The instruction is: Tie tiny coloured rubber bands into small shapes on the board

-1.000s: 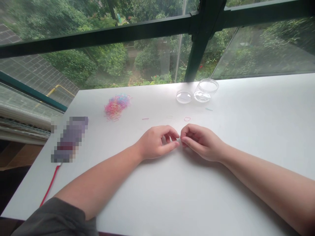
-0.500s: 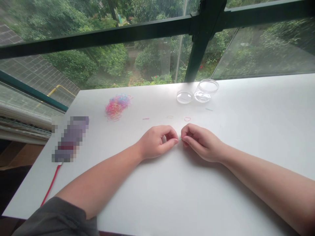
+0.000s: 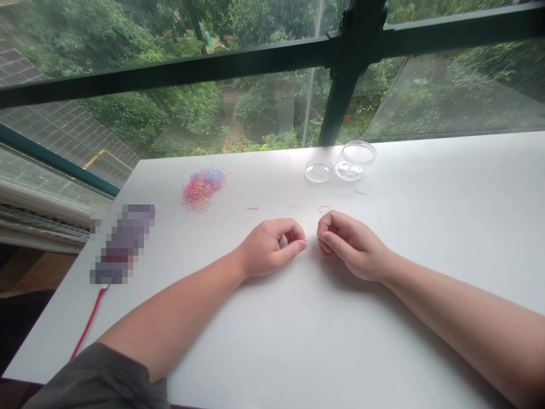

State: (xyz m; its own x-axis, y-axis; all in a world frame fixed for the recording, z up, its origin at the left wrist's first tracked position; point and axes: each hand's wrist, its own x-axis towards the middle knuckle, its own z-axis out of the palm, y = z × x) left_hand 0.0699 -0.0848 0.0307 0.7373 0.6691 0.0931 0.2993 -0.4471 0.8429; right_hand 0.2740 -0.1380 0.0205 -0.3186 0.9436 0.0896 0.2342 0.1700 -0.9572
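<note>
My left hand [image 3: 272, 247] and my right hand [image 3: 351, 244] rest on the white table [image 3: 298, 318] near its middle, fingertips curled and pinched, a small gap between them. What they pinch is too small to make out. Just beyond my right hand lies a pink rubber band [image 3: 324, 209]. A heap of coloured small rubber bands [image 3: 203, 186] lies at the far left. A clear round jar [image 3: 355, 159] lies on its side at the back with its lid [image 3: 318, 171] beside it.
Loose single bands lie on the table: one [image 3: 252, 208], another [image 3: 293, 205], a greenish one [image 3: 360, 192]. A blurred purple object [image 3: 123, 244] with a red cord [image 3: 87, 324] sits near the left edge. A window frame runs behind the table.
My two hands have drawn slightly apart; their fingertips touched before and now show a gap. The view shifted down a little.
</note>
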